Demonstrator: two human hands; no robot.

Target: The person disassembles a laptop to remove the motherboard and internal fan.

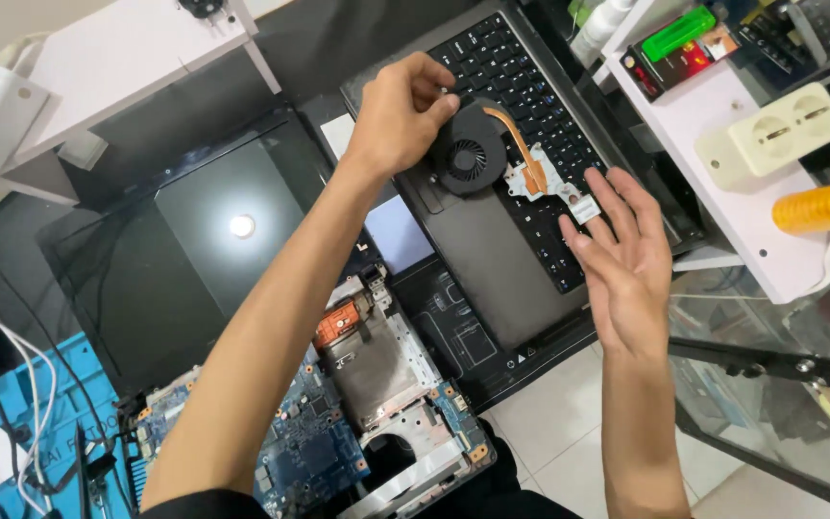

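the left hand point(398, 113) pinches the black cooling fan point(470, 154) with its copper heat pipe point(519, 146) above the laptop keyboard point(521, 86); the right hand point(622, 252) hovers open beside its bracket. it looks light, rigid, with a bendable pipe; grip the fan housing.

Two bare forearms, no watch, bracelet or ring to be seen. Left hand point(398, 113) and right hand point(623, 258) ungloved, nails short and plain. A strip of black cloth at the bottom edge of the view, under the left elbow, likely a dark garment; too little visible to tell sleeve from trouser. No markings on either arm.
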